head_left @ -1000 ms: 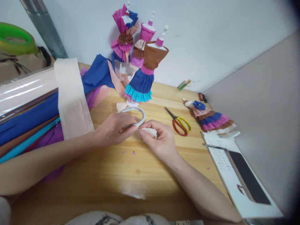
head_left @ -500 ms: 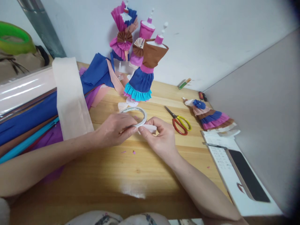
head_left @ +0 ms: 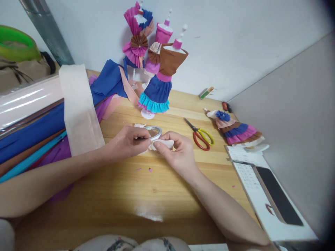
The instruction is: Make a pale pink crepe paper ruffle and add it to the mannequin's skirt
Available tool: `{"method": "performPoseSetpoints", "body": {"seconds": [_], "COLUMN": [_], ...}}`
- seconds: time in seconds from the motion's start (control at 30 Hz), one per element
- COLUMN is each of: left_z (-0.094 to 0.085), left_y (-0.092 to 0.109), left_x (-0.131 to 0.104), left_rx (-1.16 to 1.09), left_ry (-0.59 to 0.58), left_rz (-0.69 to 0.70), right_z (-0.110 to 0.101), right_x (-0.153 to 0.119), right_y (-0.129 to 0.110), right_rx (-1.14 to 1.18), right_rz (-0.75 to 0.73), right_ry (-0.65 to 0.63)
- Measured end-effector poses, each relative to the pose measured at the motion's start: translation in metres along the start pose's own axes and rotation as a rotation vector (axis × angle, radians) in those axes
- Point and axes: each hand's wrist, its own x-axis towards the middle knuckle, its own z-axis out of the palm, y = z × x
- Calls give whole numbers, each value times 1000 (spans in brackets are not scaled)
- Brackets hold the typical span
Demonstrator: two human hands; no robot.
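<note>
My left hand (head_left: 132,141) is closed on a roll of white tape (head_left: 156,131), which is tilted with its ring opening partly showing. Close beside it, my right hand (head_left: 180,150) pinches a pale strip (head_left: 167,143), paper or cloth, between thumb and fingers. The fingertips of both hands almost meet where strip and tape come together. Some pale gathered material (head_left: 152,146) shows below the fingers. Scissors (head_left: 200,135) with one red and one yellow handle lie to the right of my right hand, blades pointing away.
Small dress forms in coloured paper, one with a blue skirt (head_left: 158,90), stand by the wall. Another little dress (head_left: 237,130) lies at right, above a white board with a phone-like dark panel (head_left: 278,195). Rolled coloured sheets (head_left: 31,122) and a cream strip (head_left: 81,111) fill the left.
The tape roll has tipped flatter and come slightly nearer. Both hands stay close together, and the pale strip and gathered material have shifted a little at the fingertips.
</note>
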Motion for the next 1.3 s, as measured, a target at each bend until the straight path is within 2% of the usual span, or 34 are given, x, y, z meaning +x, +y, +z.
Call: {"method": "performPoseSetpoints", "body": {"seconds": [0.1, 0.27, 0.4, 0.47, 0.57, 0.63, 0.7, 0.8, 0.93, 1.03, 1.1, 1.2, 1.3], "left_z": [1, 1, 0, -1, -2, -1, 0, 2, 1, -1, -1, -2, -2], "left_y": [-2, -3, -3, -4, -6, -9, -12, -17, -17, -15, -15, -17, -18], "left_x": [2, 3, 3, 3, 3, 4, 4, 5, 5, 5, 5, 6, 7], "left_rx": [-8, 21, -48, -70, -81, -108, -161, -201, -130, -118, -101, -15, 61], "left_ry": [82, 120, 90, 63, 51, 49, 44, 42, 27, -1, -21, -47, -74], "left_rz": [28, 37, 21, 24, 61, 75, 76, 83, 108, 108, 117, 174, 291], "right_z": [-3, -4, -3, -2, -1, 0, 0, 0, -2, -8, -13, -18, -19], "right_x": [2, 3, 3, 3, 0, -2, -4, -5, -2, 3, 6, 8, 7], "right_y": [-1, -1, 2, 4, 7, 9, 12, 18, 23, 25, 24, 17, 7], "right_rx": [90, 203, 250, 218, 35, -165, -384, -627, -661, -566, -474, -362, -360], "right_rz": [35, 112, 171, 141, -87, -340, -598, -882, -1027, -1038, -996, -793, -607], "right_ry": [-71, -220, -181, -150, -24, 72, 113, 64, -25, -74, -51, 50, 8]}}
